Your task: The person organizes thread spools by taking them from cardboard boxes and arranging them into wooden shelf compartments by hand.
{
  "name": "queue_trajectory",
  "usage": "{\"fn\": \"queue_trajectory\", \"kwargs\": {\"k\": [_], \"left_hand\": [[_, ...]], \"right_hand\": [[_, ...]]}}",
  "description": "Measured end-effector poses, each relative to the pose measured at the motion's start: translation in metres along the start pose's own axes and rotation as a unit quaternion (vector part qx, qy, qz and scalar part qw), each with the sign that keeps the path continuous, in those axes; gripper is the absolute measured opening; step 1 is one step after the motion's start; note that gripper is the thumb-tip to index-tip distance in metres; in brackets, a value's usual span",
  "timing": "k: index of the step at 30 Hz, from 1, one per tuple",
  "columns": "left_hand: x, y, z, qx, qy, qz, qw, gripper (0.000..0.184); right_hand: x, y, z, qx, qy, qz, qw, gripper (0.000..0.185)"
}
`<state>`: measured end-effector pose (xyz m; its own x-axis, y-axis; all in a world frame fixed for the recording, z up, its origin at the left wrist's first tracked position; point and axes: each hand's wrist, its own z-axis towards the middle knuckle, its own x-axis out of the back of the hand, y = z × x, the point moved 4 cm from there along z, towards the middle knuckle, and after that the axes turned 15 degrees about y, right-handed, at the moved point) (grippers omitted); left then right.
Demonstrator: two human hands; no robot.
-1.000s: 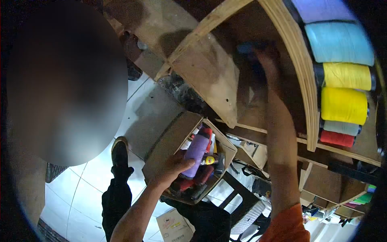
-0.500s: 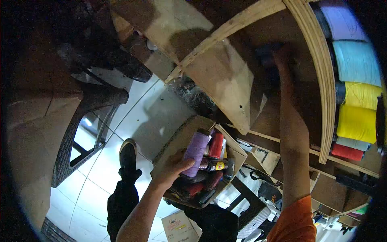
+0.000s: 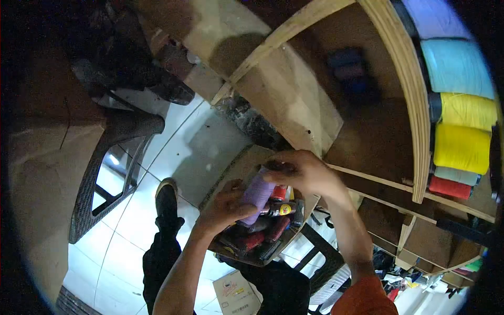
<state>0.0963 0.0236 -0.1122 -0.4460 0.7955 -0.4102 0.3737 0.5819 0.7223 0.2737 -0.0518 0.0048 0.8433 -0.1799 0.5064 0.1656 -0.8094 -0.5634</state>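
My left hand (image 3: 228,207) is closed around the lower part of a spool of purple thread (image 3: 256,198), held tilted over an open cardboard box (image 3: 231,176). At the spool's upper end, my right hand (image 3: 302,170) has its fingers curled over the top, partly hiding it. Inside the box lie a dark spool with a yellow label (image 3: 281,209), a red spool (image 3: 279,193) and several more red and dark spools. On the shelf above right, blurred dark spools (image 3: 352,73) sit in shadow.
A wooden shelf edge (image 3: 418,121) curves down the right. Beyond it stand spools of light blue thread (image 3: 455,67), yellow thread (image 3: 462,148) and other colours. A dark plastic chair (image 3: 113,173) is at left on the white tiled floor (image 3: 123,210). A printed carton (image 3: 236,294) lies below.
My right hand has come down from the dark shelf compartment to the top of the purple spool. Dark spools now show on that shelf. My left hand keeps its hold.
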Motion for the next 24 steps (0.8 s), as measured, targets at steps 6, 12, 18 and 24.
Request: {"fn": "queue_trajectory", "kwargs": {"k": [6,12,18,24], "left_hand": [[-0.001,-0.008,0.007,0.120,-0.012,-0.089,0.989,0.044],[-0.011,0.017,0.015,0.006,-0.015,0.067,0.998,0.024],[-0.004,0.033,0.014,-0.048,-0.039,0.104,0.993,0.055],[0.002,0.023,0.015,0.018,-0.019,0.015,1.000,0.095]], "right_hand": [[0.112,0.000,0.005,0.027,0.343,0.151,0.927,0.052],[0.230,0.003,0.107,0.194,0.555,-0.326,0.740,0.044],[0.272,0.030,0.165,0.294,0.659,-0.338,0.604,0.058],[0.256,0.036,0.153,0.202,0.637,-0.321,0.671,0.048]]}}
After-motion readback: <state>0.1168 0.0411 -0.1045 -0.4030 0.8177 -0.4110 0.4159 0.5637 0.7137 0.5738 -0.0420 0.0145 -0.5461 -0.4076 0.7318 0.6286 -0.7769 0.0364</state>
